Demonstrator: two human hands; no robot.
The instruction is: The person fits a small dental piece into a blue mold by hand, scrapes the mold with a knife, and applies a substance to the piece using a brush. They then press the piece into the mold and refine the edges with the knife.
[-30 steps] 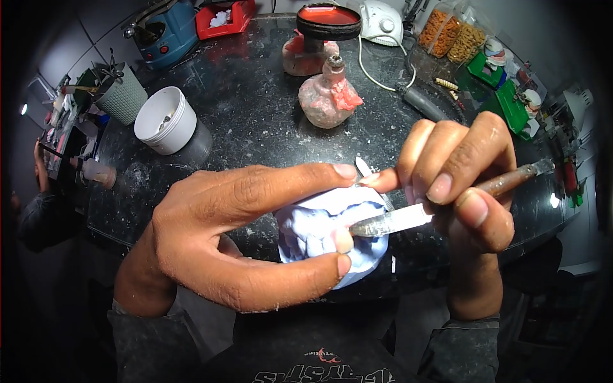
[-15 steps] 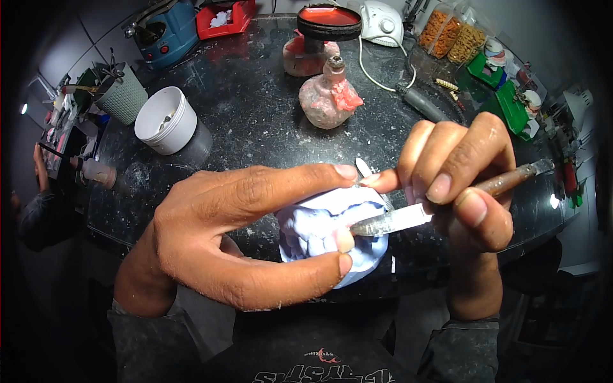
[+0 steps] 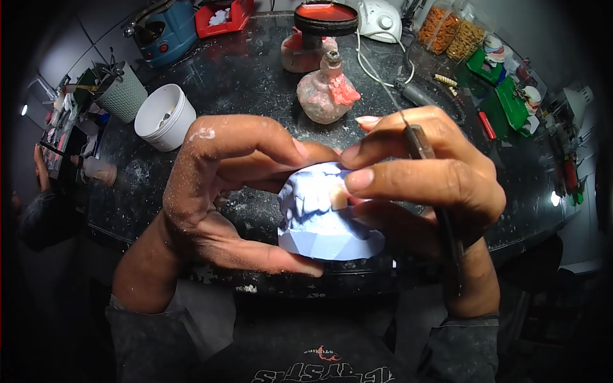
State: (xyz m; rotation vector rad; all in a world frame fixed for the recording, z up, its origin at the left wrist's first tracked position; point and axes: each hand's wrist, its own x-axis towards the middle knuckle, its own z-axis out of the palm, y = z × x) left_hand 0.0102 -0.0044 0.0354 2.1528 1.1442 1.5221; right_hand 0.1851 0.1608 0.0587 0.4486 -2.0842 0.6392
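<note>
My left hand (image 3: pixel 211 166) is closed around a pale blue plaster dental model (image 3: pixel 329 239), thumb under its base and fingers behind the top. The model stands base down, its teeth side facing me. One cream-coloured tooth (image 3: pixel 338 197) stands out against the blue plaster. My right hand (image 3: pixel 440 175) has its fingertips at the model's right side, the index fingertip beside that cream tooth. Tucked among the right fingers is a wax knife (image 3: pixel 418 142), its thin end pointing up and its dark handle running down past the palm.
Behind my hands stand a pinkish, wax-smeared spirit burner (image 3: pixel 324 96) and a round pan of red wax (image 3: pixel 325 16). A white tub (image 3: pixel 165 118) and a grey basket (image 3: pixel 121 96) are at left. Green trays (image 3: pixel 513 105) and a red-handled tool (image 3: pixel 487 126) lie right. Another person's arm (image 3: pixel 41 169) shows far left.
The model has been tilted upright, its teeth now toward me. My right hand has swung the knife from pointing at the model to upright, and its fingertips have come onto the model.
</note>
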